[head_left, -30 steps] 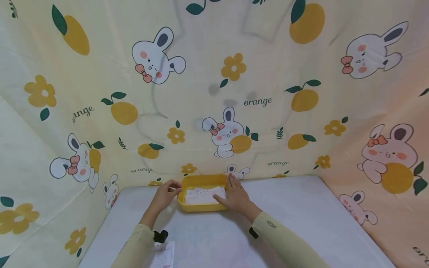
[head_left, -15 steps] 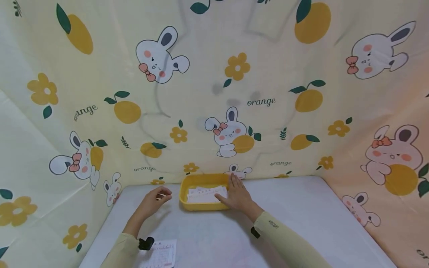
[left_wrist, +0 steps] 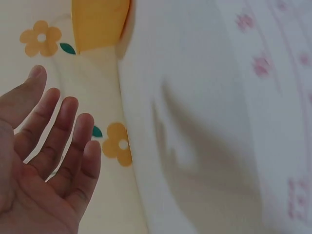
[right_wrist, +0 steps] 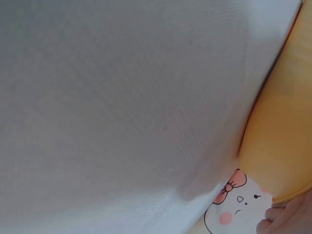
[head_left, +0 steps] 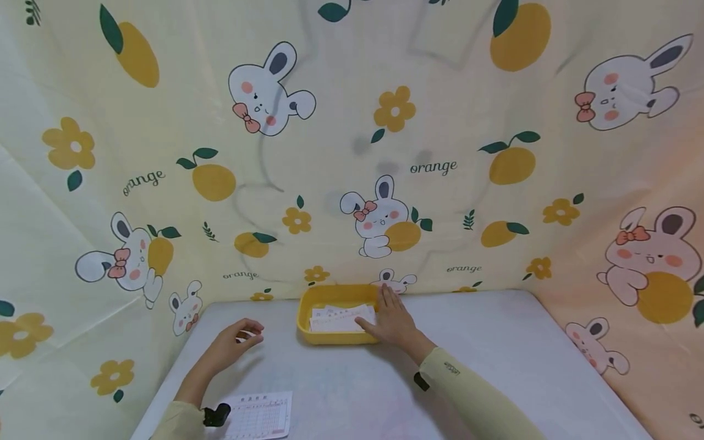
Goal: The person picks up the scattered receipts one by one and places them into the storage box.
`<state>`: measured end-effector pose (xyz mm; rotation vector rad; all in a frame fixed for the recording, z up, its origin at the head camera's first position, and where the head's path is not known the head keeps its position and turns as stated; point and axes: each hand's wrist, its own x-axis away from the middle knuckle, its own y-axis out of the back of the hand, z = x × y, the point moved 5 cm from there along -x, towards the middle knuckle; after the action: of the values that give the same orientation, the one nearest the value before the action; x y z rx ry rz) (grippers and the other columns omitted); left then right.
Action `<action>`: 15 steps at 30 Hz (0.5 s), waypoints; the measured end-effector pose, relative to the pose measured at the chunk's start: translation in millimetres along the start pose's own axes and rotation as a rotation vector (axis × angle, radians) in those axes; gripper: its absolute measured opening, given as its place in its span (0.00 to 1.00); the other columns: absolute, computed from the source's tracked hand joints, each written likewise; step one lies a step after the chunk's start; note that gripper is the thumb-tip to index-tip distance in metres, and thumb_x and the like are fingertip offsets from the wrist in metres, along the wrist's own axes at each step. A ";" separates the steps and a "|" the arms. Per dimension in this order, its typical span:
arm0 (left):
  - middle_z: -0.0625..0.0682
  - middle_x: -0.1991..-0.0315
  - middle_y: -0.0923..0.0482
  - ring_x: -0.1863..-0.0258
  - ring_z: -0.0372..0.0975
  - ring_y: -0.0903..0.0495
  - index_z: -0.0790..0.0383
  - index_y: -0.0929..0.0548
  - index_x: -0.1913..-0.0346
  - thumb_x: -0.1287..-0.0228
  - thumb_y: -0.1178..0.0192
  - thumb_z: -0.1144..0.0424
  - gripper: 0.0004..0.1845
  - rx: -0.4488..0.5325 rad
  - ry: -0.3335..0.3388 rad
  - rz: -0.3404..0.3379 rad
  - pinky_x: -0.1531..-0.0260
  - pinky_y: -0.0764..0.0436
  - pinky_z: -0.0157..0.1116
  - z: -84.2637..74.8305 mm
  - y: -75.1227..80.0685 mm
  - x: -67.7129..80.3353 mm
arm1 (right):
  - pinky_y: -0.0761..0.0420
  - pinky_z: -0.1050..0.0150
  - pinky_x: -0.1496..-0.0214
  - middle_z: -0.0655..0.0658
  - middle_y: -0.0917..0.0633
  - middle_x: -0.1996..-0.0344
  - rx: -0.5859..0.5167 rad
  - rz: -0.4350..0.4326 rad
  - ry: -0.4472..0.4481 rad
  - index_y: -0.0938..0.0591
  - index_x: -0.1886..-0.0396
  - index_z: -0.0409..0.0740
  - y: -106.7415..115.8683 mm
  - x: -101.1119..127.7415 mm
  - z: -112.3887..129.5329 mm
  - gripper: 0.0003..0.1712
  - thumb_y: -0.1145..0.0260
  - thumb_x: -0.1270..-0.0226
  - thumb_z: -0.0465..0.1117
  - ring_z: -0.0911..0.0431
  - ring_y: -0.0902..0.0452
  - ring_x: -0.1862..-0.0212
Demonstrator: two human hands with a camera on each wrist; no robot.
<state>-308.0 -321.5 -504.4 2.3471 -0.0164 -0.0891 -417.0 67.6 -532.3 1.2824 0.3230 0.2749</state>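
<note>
While a printed sheet lies nearest, short of the yellow tray, the left hand hovers empty, fingers relaxed. Beyond, the right hand rests flat on the tray's paper slips; sorting seems unfinished.

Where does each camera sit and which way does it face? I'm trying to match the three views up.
Head: worn high, looking forward and down at the table, yellow tray, both forearms, left hand and right hand.
Left wrist: looks past the open left hand's palm at table edge and flowered cloth.
Right wrist: close over the table; only fingertips show.
Shared: the yellow tray appears in all three.
</note>
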 end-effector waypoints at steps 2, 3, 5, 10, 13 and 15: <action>0.50 0.50 0.14 0.50 0.44 0.16 0.61 0.15 0.43 0.25 0.31 0.63 0.13 -0.003 0.007 -0.002 0.48 0.16 0.45 6.0 2.8 5.8 | 0.53 0.44 0.12 0.32 0.55 0.13 -0.002 -0.002 0.001 0.54 0.13 0.29 -0.7 -0.4 -0.2 0.68 0.49 0.28 0.80 0.39 0.59 0.12; 0.49 0.50 0.14 0.51 0.44 0.16 0.61 0.15 0.43 0.25 0.31 0.63 0.13 -0.006 0.009 -0.001 0.48 0.16 0.44 8.7 4.4 8.9 | 0.52 0.44 0.12 0.31 0.55 0.13 -0.005 -0.005 0.005 0.53 0.14 0.29 -0.9 -0.4 -0.2 0.68 0.49 0.28 0.80 0.39 0.58 0.12; 0.51 0.50 0.14 0.51 0.44 0.15 0.62 0.16 0.43 0.25 0.31 0.63 0.13 -0.010 -0.004 0.006 0.49 0.16 0.44 13.4 7.3 15.2 | 0.52 0.44 0.12 0.31 0.55 0.13 -0.003 -0.002 0.007 0.54 0.14 0.29 -1.0 -0.3 0.0 0.69 0.50 0.28 0.81 0.39 0.59 0.12; 0.55 0.48 0.13 0.52 0.44 0.15 0.64 0.16 0.42 0.26 0.30 0.63 0.15 -0.018 -0.007 0.023 0.50 0.16 0.42 26.0 13.7 29.1 | 0.53 0.45 0.12 0.31 0.55 0.13 -0.006 -0.006 0.003 0.53 0.14 0.29 0.9 0.4 0.7 0.68 0.49 0.28 0.80 0.39 0.59 0.12; 0.56 0.47 0.14 0.52 0.43 0.16 0.64 0.16 0.41 0.26 0.30 0.62 0.16 -0.018 0.008 0.032 0.50 0.16 0.43 32.3 17.4 36.1 | 0.53 0.45 0.12 0.32 0.55 0.13 -0.005 -0.005 -0.001 0.53 0.13 0.29 0.3 0.1 0.0 0.68 0.49 0.28 0.80 0.40 0.59 0.12; 0.55 0.46 0.14 0.52 0.42 0.16 0.63 0.16 0.41 0.26 0.30 0.60 0.17 -0.023 0.031 0.045 0.51 0.17 0.43 35.9 19.2 41.6 | 0.54 0.45 0.12 0.31 0.55 0.13 -0.008 -0.006 0.002 0.53 0.14 0.29 -0.3 0.0 0.1 0.68 0.49 0.27 0.80 0.39 0.59 0.12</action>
<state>-268.7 -362.1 -518.3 2.3238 -0.0528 -0.0312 -417.0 67.5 -532.6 1.2732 0.3273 0.2721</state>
